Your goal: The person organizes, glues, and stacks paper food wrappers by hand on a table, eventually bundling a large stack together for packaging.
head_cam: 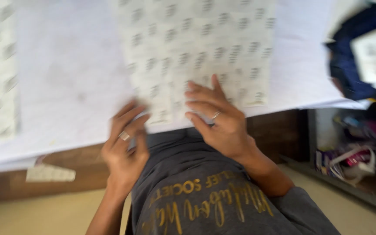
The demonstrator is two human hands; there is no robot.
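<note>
Hands on a printed sheet at the table edge.
Right hand (220,117) presses flat, fingers spread, on the printed sheet (196,52); left hand (125,146), at 8 o'clock, pinches its near edge.

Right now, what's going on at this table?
A person stands at a white-covered table, both hands on a printed white sheet lying near its front edge. The right hand rests flat on the sheet's lower edge, fingers spread. The left hand curls at the sheet's lower left corner by the table edge. A dark blue bundle sits at the far right. The picture is blurred.
</note>
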